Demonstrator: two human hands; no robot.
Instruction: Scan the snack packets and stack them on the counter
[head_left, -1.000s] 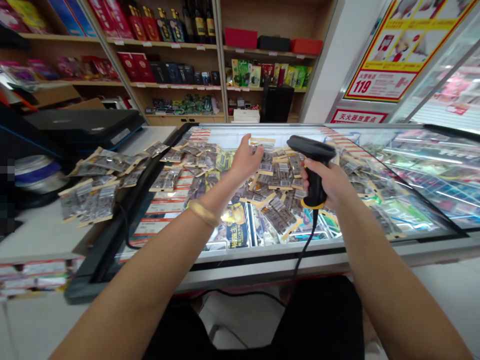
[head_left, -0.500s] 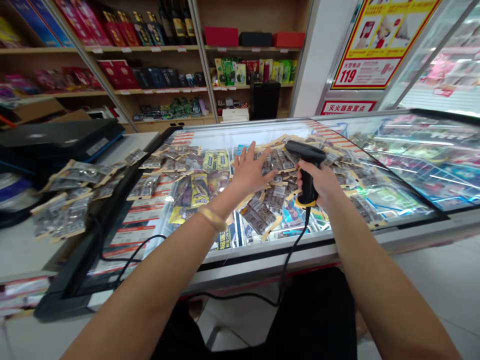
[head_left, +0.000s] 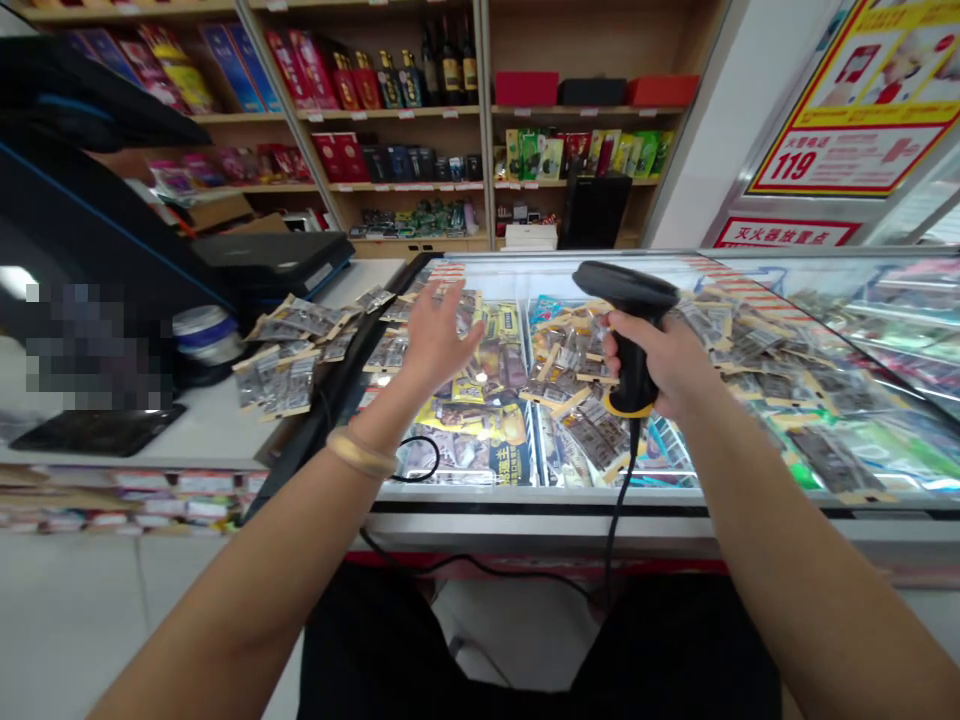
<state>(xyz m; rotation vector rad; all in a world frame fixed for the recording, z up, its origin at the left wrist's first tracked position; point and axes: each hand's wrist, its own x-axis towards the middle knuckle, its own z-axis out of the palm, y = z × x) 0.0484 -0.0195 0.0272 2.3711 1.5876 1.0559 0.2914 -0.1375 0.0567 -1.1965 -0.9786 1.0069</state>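
Note:
My right hand point(head_left: 660, 360) is wrapped round the grip of a black barcode scanner point(head_left: 626, 290), raised above the glass top of a chest freezer point(head_left: 480, 497). The scanner's head points left, and its cord point(head_left: 619, 500) hangs down over the freezer's front edge. With fingers spread, my left hand point(head_left: 437, 340) hovers over the left part of the glass and holds nothing. Small clear packets with tan edges point(head_left: 600, 425) lie scattered under and around the scanner. Another pile of packets point(head_left: 281, 375) rests on the counter to the left. Yellow packages point(head_left: 480, 415) show through the glass.
On the left stand a dark screen point(head_left: 75, 180), a black device point(head_left: 262, 262) and a round white-and-blue container point(head_left: 204, 335) on the counter point(head_left: 217, 440). Shelves point(head_left: 405, 112) with boxes and bottles line the back. A black box point(head_left: 596, 210) rises behind the freezer.
The view has swung left, bringing the screen and more counter into sight. My left hand has moved left over the glass, away from the scanner, which stays in my right hand.

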